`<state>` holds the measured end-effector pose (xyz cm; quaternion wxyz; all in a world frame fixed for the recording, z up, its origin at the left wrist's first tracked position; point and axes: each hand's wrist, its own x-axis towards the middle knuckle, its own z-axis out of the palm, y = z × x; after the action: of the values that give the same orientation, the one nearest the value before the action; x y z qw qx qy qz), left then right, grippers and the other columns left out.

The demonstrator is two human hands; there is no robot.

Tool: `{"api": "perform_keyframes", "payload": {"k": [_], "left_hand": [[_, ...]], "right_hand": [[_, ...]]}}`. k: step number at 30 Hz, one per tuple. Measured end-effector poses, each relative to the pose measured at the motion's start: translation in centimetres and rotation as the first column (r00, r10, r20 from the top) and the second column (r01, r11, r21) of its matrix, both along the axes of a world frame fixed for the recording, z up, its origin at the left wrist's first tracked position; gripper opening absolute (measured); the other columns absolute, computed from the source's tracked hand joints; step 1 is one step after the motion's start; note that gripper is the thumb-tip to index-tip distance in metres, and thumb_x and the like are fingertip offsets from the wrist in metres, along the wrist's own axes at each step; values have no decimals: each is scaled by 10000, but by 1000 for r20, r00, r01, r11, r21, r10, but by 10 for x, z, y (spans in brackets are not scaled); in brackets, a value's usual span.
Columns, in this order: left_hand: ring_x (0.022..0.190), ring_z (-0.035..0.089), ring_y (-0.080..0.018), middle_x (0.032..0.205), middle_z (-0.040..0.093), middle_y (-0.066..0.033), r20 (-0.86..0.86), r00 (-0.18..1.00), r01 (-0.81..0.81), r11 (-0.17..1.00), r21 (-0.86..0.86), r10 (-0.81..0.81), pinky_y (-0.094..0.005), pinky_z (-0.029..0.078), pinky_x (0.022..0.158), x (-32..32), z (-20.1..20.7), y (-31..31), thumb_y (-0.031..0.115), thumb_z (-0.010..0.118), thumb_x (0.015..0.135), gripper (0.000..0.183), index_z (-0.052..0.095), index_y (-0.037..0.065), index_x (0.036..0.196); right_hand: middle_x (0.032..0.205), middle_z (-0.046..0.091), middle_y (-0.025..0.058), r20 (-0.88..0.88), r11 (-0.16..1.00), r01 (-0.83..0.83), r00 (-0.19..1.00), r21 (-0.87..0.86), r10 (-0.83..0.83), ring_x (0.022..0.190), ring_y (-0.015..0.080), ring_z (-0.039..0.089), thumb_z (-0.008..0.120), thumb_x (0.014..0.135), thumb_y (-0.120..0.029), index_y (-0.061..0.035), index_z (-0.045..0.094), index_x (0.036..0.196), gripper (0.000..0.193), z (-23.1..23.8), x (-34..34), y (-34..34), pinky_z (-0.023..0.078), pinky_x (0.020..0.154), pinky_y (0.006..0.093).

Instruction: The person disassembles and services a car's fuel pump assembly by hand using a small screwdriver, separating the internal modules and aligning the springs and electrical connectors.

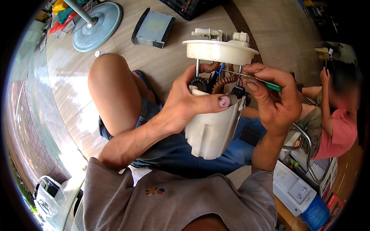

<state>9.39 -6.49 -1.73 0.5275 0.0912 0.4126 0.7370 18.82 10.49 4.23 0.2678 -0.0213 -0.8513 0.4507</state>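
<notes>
Mid-frame, the left hand [184, 102] clamps a white canister [210, 133], far fingers hidden; the right hand [278, 102] pinches a green-handled tool [273, 86], partly covered.

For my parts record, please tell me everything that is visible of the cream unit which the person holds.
The cream unit looks like plastic: a tapered, cup-like body below and a wide round cap with pipe fittings above. Between them show a metal rod, brown corrugated hoses and a blue wire. It is held roughly upright, above the lap. The left grip clasps its upper body; the right grip holds a thin green-handled tool whose shaft points into the gap; contact is unclear.
</notes>
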Motion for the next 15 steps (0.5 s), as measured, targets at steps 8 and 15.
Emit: {"api": "perform_keyframes", "payload": {"k": [8, 15], "left_hand": [[977, 635, -217, 1128, 624, -164, 242, 970, -54, 985, 164, 13, -340, 527, 868, 3, -3, 4, 215, 795, 723, 759, 418, -54, 1323], [977, 651, -242, 1161, 606, -189, 307, 952, -38, 986, 161, -13, -364, 552, 844, 2, -4, 1, 290, 726, 772, 746, 388, -35, 1352]], "right_hand": [[938, 727, 101, -86, 990, 15, 996, 137, -3, 793, 145, 702, 767, 802, -25, -3, 651, 989, 221, -2, 1, 7, 560, 658, 249], [971, 701, 194, 81, 930, -5, 996, 367, -26, 931, 221, 682, 696, 846, 53, 80, 597, 1002, 187, 2, 1, 5, 556, 819, 308]]}}
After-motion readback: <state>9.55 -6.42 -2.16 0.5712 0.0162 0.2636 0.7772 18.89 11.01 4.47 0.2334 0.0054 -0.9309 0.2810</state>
